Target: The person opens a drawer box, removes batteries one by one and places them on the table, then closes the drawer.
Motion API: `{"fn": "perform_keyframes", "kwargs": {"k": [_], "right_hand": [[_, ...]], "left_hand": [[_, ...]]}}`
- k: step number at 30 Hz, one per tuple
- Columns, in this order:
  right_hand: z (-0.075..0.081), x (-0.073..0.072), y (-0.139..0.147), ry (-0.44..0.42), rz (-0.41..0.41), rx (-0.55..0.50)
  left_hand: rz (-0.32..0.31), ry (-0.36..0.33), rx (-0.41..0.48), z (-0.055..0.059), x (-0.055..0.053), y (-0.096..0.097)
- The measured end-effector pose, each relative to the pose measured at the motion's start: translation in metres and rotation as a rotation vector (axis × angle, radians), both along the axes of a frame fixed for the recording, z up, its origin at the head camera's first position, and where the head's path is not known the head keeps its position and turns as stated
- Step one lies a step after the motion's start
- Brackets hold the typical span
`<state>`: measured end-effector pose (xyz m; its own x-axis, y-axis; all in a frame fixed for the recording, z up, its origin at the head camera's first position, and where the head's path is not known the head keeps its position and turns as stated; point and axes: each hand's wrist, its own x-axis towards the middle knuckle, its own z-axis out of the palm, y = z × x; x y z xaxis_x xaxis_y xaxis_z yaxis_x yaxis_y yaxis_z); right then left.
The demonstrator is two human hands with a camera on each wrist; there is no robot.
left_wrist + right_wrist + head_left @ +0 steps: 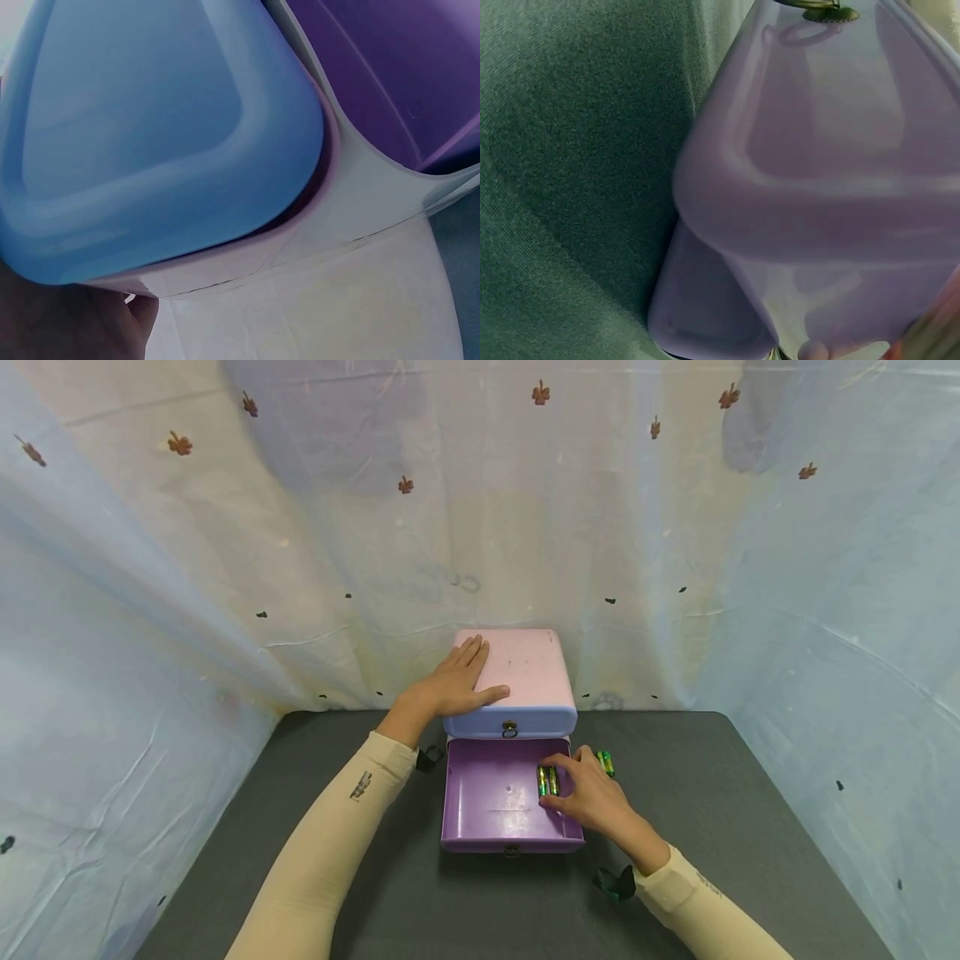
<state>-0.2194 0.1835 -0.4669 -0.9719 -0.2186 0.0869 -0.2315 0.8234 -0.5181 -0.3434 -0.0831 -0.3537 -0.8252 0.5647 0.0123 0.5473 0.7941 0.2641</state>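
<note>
A small drawer box with a pink top (525, 668) stands at the back of the table, its blue upper drawer (540, 722) closed and its purple lower drawer (480, 785) pulled out. My left hand (450, 687) rests on the left of the pink top, fingers extended and thumb spread. In the left wrist view, part of that hand (75, 322) shows below the blue drawer front (135, 97). My right hand (596, 793) reaches into the purple drawer's right side, pinching two green batteries (548, 782) between thumb and fingers. The purple drawer's front (832, 112) fills much of the right wrist view.
More green batteries (606, 763) lie on the dark table (720, 827), right of the box and partly behind my right hand. Ring pulls (510, 729) hang on the drawer fronts. A patterned curtain (510, 543) hangs close behind the box and along both sides.
</note>
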Motion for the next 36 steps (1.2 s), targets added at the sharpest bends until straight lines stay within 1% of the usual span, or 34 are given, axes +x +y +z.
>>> {"fn": "perform_keyframes", "kwargs": {"k": [11, 19, 24, 29, 36], "right_hand": [[0.000, 0.003, 0.001, 0.004, -0.013, -0.009], [0.006, 0.012, 0.003, 0.021, -0.027, -0.022], [0.009, 0.018, 0.006, 0.035, -0.026, -0.049], [0.011, 0.023, 0.010, 0.068, -0.017, -0.071], [0.012, 0.027, 0.021, 0.111, 0.022, -0.144]], "left_hand": [[-0.005, 0.005, -0.002, 0.000, 0.000, 0.001], [-0.007, -0.006, 0.000, 0.001, 0.001, 0.001], [-0.006, -0.005, 0.001, 0.000, 0.000, 0.001], [-0.006, 0.005, -0.003, 0.000, 0.000, 0.001], [-0.010, 0.002, -0.009, 0.002, 0.001, 0.001]]}}
